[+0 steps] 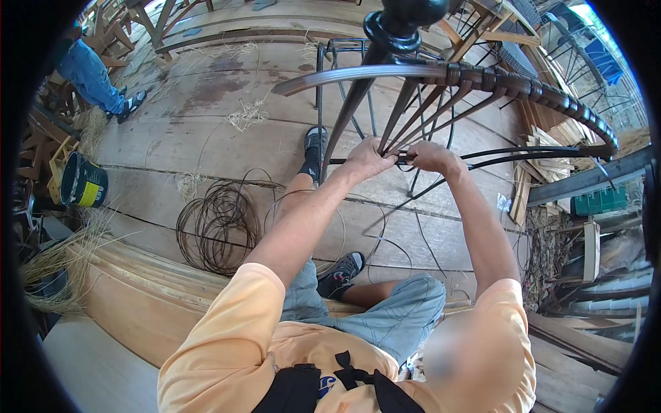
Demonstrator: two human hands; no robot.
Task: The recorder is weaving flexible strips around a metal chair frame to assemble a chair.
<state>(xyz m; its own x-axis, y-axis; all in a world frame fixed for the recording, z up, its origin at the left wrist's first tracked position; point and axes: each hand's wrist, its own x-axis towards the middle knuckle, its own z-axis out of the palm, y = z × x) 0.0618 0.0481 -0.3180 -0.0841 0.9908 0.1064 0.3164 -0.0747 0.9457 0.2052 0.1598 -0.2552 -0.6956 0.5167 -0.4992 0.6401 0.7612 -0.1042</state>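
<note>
In front of me stands a dark metal chair-like frame. Its curved rim (523, 86) is partly wrapped with dark flat strips, and its left end is bare. Several dark strips (430, 113) fan down from the rim to a thin dark bar between my hands. My left hand (372, 157) is closed where the strips gather at the bar. Close beside it on the right, my right hand (428, 157) is closed with its fingertips pinched at the same spot. The fingers partly hide what they grip. A glossy black rounded post (396, 34) rises at the top, near the camera.
Loose coils of dark strip (217, 224) lie on the board floor left of my legs. A dark bucket (84, 180) stands at the far left, near a person's jeans-clad leg (93, 72). Stacked planks (144, 296) are behind me; wood scraps (533, 172) lie at right.
</note>
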